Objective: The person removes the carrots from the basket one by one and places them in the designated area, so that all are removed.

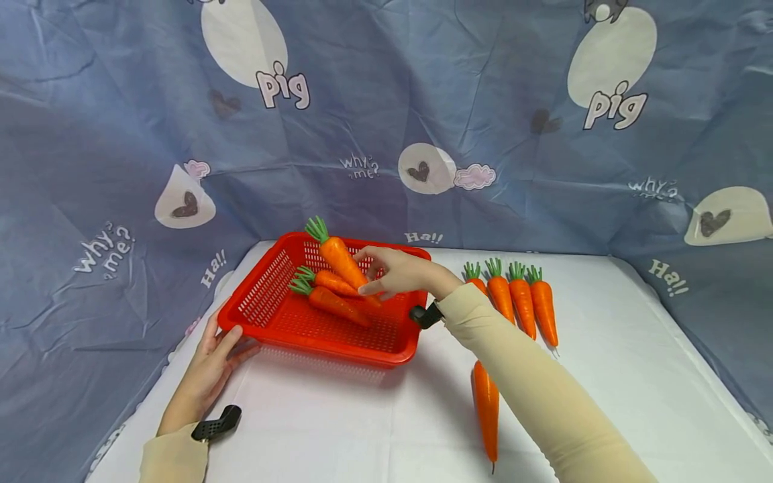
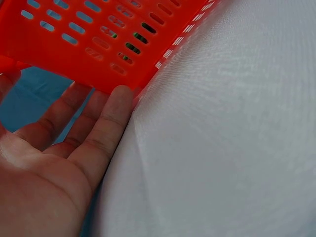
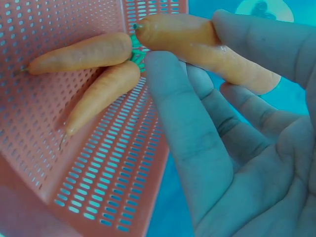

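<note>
A red plastic basket [image 1: 326, 344] with perforated walls stands on the white table. My left hand [image 1: 208, 369] grips its near left corner, thumb and fingers to either side of it. In the left wrist view, the fingertips [image 2: 120, 96] meet the basket's lower wall. Over the basket, my right hand [image 1: 401, 272] pinches an orange carrot [image 1: 341, 258] between thumb and fingers, its green top pointing away to the left. Beneath it, two other carrots lie in the basket, one nearer [image 1: 335, 305] and one behind [image 1: 337, 282].
Several carrots [image 1: 545, 308] lie in a row on the table to the right, tops pointing away. Another carrot [image 1: 486, 409] lies nearer, partly covered by my right sleeve [image 1: 537, 382]. A blue printed cloth [image 1: 362, 114] hangs behind the table [image 1: 628, 376].
</note>
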### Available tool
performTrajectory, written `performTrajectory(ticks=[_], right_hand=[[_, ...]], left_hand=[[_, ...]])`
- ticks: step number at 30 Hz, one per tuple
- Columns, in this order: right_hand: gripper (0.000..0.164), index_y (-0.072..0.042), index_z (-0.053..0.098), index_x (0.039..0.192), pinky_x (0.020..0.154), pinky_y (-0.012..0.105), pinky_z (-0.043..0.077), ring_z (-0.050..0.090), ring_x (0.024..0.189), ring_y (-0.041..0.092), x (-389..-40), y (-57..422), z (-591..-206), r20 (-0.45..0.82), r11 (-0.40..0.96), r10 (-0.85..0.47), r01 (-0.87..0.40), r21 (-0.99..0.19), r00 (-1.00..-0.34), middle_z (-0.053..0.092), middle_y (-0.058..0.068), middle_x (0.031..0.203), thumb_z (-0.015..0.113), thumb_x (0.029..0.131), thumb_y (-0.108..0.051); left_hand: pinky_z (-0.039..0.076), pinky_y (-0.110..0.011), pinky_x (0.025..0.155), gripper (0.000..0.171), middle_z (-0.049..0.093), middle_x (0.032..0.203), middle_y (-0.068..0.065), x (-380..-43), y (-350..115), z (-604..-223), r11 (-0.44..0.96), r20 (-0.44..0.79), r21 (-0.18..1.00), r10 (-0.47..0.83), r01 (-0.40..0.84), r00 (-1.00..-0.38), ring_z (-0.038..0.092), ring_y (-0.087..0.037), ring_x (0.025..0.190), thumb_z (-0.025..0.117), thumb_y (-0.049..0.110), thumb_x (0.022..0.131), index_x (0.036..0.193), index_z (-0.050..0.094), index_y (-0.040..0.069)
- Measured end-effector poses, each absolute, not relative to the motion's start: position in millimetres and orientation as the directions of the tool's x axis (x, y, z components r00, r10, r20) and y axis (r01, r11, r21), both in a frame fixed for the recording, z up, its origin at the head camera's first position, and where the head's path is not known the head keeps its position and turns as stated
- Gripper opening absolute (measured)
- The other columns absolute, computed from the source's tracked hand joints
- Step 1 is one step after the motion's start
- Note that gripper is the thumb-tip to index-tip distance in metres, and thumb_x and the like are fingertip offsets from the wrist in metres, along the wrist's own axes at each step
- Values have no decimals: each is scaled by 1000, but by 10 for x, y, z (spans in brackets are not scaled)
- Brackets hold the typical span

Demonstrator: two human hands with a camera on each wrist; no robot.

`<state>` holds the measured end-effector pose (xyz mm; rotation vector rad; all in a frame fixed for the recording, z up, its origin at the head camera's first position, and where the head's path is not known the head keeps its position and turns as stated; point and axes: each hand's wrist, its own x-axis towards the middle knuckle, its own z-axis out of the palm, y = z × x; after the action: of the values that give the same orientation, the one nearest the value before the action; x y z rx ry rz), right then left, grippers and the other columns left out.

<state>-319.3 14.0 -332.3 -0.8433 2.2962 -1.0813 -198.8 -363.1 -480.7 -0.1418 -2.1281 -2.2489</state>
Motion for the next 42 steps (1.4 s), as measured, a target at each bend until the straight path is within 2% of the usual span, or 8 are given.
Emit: performTrajectory(ticks=[10, 25, 34, 42], right_hand=[[59, -7, 50, 149, 83, 35, 67, 67, 84, 18, -3062, 347, -3276, -70, 429, -692, -331, -841, -718, 57, 7, 101, 79, 98, -15], [59, -6, 47, 150, 78, 36, 66, 67, 82, 21, -2891, 719, -3247, -32, 397, -631, -287, -872, -775, 54, 8, 103, 77, 99, -13], [59, -7, 46, 151, 87, 46, 68, 73, 97, 27, -2776, 1040, -3271, -26, 373, -571, -231, -899, -820, 60, 13, 108, 76, 100, -14], [61, -8, 45, 152, 89, 49, 67, 72, 97, 26, -2656, 1327, -3336, -39, 381, -516, -188, -905, -856, 59, 16, 112, 76, 101, -17]], left_hand=[[63, -24, 94, 66, 50, 149, 10, -2003, -3625, -4809, -65, 93, 994, 37, 90, -995, 68, -2, 117, 49, 21, 115, 171, 15, 31], [63, -24, 94, 68, 46, 150, 9, -2020, -3621, -4809, -62, 83, 995, 29, 81, -996, 67, -2, 117, 49, 21, 115, 172, 13, 32], [63, -24, 94, 69, 47, 150, 9, -2016, -3627, -4812, -62, 83, 995, 27, 81, -996, 67, -1, 117, 50, 21, 115, 172, 13, 31], [62, -23, 94, 67, 47, 149, 9, -2013, -3634, -4821, -52, 85, 995, 32, 83, -996, 67, -1, 117, 49, 22, 115, 172, 13, 31]])
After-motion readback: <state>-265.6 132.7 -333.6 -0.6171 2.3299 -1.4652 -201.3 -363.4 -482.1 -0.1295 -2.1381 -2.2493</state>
